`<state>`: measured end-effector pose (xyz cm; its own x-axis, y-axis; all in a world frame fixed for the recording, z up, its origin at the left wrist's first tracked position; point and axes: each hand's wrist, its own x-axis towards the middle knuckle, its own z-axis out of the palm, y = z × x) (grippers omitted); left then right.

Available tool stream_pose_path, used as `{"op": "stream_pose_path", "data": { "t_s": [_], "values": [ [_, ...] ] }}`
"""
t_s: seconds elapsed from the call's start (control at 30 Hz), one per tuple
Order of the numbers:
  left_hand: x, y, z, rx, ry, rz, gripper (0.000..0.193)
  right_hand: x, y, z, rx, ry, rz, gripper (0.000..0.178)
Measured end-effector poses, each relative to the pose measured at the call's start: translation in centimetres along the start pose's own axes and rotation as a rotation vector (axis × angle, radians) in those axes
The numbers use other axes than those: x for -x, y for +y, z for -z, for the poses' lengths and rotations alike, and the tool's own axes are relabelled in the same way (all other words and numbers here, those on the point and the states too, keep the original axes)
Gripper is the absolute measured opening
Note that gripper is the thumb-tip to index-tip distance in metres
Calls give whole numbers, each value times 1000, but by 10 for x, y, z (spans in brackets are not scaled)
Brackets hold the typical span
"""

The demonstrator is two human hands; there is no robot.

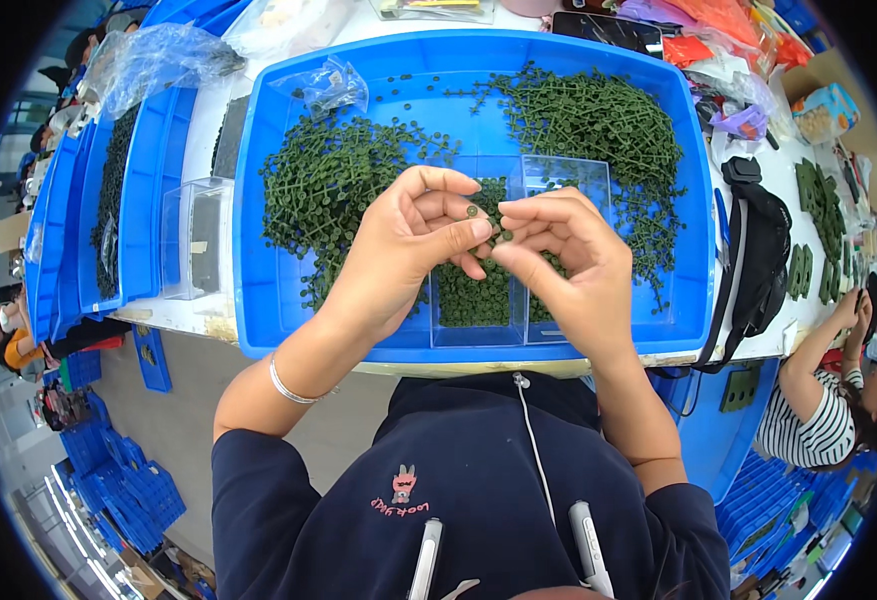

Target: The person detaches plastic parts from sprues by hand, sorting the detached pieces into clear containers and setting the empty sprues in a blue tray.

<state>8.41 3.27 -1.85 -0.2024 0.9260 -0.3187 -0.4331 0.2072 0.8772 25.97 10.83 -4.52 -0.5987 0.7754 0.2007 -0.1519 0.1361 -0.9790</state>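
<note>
My left hand (pixel 403 240) and my right hand (pixel 578 255) meet above the middle of a large blue tray (pixel 478 42). Their fingertips pinch small dark green plastic parts, with one round disc (pixel 472 211) showing by the left fingers. Where the thumbs come together, the rest of the held part is mostly hidden. Beneath the hands stands a clear plastic box (pixel 438 335) with a divider, and many loose green discs (pixel 473 300) fill its left side. Branched green pieces lie in a left pile (pixel 328 185) and a right pile (pixel 598 120).
A clear bag (pixel 333 88) lies in the tray's far left corner. Left of the tray stand an empty clear box (pixel 196 235) and more blue trays (pixel 163 150). A black bag (pixel 758 255) lies at the right, with green parts (pixel 820 205) beyond it. Another person (pixel 813 415) works at far right.
</note>
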Motion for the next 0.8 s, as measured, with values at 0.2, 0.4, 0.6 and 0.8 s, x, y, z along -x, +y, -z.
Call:
{"op": "stream_pose_path", "data": {
  "t_s": [0.2,0.4,0.6,0.8],
  "values": [
    [13,-13,7,-53,69,-122,27,1,-4,-10,320,-34,264,47],
    [23,-11,7,-75,132,-149,21,2,0,-15,339,-27,361,33],
    [31,-11,4,-16,196,-182,19,0,-2,-22,379,-21,443,27],
    [31,-18,2,-44,203,-187,18,1,4,-24,452,-33,436,26]
  ]
}}
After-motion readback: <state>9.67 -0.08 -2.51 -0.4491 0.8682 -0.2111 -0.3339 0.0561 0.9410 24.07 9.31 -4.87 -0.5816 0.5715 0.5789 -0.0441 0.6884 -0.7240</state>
